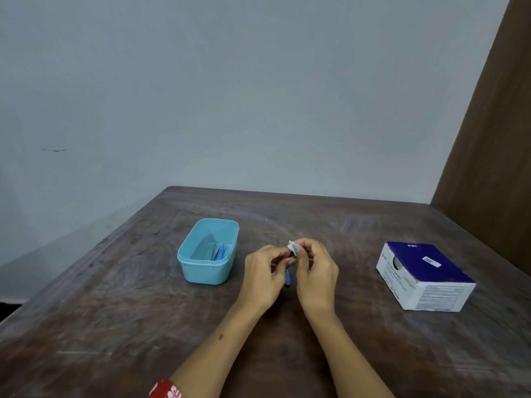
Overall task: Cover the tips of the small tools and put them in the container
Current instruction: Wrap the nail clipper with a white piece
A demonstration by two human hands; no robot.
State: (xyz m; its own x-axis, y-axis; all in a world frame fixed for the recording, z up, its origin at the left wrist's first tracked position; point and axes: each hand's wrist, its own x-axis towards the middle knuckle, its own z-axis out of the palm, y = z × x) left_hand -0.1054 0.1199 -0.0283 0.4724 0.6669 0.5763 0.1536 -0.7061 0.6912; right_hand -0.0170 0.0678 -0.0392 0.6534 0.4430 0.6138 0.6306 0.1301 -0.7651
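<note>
Above the surface [143,326], the left hand [263,278] grips a blue-handled tool [287,278]; the right hand [314,271] pinches a white cover [291,245] at its tip (container [208,270] just left).

Plain room, likely a home, worn wooden table [120,311] against bare grey wall [230,96], box of alcohol swabs [425,275]

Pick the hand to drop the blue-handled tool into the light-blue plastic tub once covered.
Left hand: probably, since the light-blue plastic tub sits on its side and it appears to hold the blue-handled tool. Right hand pinches the white cover.
</note>
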